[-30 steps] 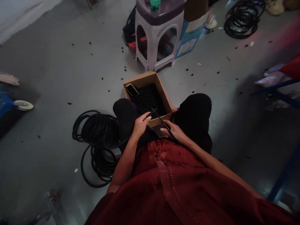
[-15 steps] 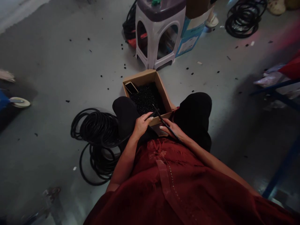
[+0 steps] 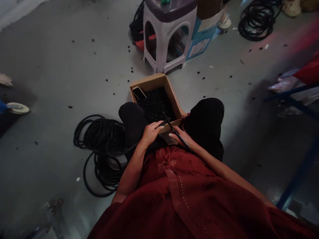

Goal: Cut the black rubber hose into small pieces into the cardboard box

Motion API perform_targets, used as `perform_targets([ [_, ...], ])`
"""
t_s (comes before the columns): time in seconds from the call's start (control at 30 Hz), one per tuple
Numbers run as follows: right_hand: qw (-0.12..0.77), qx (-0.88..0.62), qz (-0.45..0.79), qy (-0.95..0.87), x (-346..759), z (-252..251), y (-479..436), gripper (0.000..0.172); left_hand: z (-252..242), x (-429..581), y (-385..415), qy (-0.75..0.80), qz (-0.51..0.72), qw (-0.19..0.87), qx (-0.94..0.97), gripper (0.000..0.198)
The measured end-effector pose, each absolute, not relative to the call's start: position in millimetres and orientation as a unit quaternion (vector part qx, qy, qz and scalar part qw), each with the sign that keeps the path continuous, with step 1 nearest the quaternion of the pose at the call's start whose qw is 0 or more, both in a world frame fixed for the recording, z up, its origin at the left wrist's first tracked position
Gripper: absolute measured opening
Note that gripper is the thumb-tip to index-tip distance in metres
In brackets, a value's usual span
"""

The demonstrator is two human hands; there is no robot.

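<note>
In the head view, the left hand (image 3: 150, 132) has its fingers closed around a black strip (image 3: 164, 122) at the near edge of a cardboard box (image 3: 173, 98) of small black pieces (image 3: 156, 103); the right hand's (image 3: 184, 136) fingers grip a slim dark tool (image 3: 171, 126) meeting the strip's end. Coiled black tubing (image 3: 99, 136) lies on the floor (image 3: 50, 83).

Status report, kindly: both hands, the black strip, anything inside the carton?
Left hand holding black strip; right hand holding slender dark tool. Carton ahead, black pieces and phone-like object inside.
</note>
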State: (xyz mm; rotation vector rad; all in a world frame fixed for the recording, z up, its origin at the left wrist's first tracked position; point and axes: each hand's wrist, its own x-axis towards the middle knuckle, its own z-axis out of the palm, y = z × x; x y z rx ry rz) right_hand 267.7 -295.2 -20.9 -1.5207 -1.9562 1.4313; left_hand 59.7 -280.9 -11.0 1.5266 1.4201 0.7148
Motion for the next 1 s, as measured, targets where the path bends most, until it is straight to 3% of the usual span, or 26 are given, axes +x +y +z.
perform_targets([
  [0.67, 0.096, -0.557, 0.459, -0.686, 265.0, -21.0, -292.6, 0.031, -16.3, 64.3, -277.8, 0.594, 0.257, 0.451, 0.615, 0.036],
  [1.0, 0.086, -0.552, 0.437, -0.704, 265.4, -16.1, -289.0, 0.025, -8.0, 60.7, -273.0, 0.526, 0.259, 0.613, 0.530, 0.044],
])
